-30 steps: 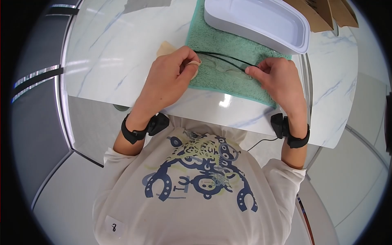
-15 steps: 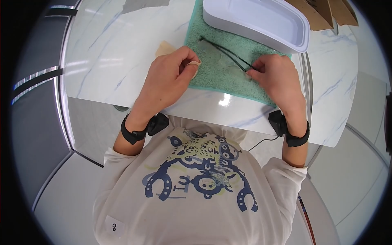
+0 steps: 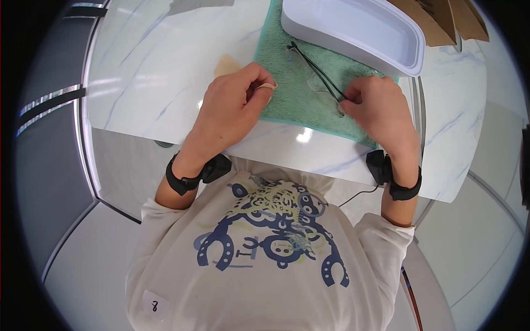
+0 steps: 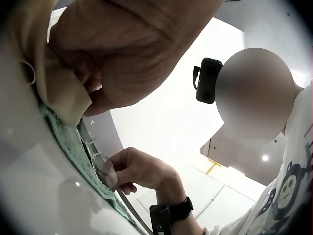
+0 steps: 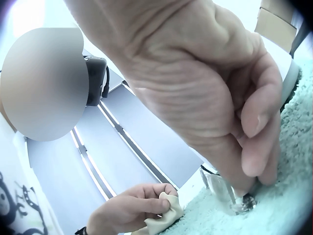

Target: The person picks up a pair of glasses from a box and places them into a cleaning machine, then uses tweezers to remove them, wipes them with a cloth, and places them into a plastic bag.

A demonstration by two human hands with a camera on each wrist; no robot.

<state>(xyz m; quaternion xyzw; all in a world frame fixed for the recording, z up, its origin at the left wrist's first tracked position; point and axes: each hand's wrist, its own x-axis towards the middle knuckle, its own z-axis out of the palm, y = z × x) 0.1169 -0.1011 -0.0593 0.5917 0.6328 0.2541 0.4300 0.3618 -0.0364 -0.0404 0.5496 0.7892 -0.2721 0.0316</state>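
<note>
My right hand pinches a pair of eyeglasses near the right side of a green towel. The dark, thin temples lie close together and point to the far left across the towel. A clear lens shows below the fingertips in the right wrist view; the rest of the front is partly hidden by the hand. My left hand, at the towel's left edge, grips a beige cloth between thumb and curled fingers. Part of that cloth hangs past the hand onto the white table.
A pale lavender oblong tub stands on the far part of the towel. Brown cardboard boxes are at the back right, and a grey patch lies at the back left. The table's front edge runs beneath both wrists.
The free ends of the eyeglasses' temples have come away from beside my left hand and swung toward the far side. My right hand has turned slightly; my left hand keeps its grip on the cloth.
</note>
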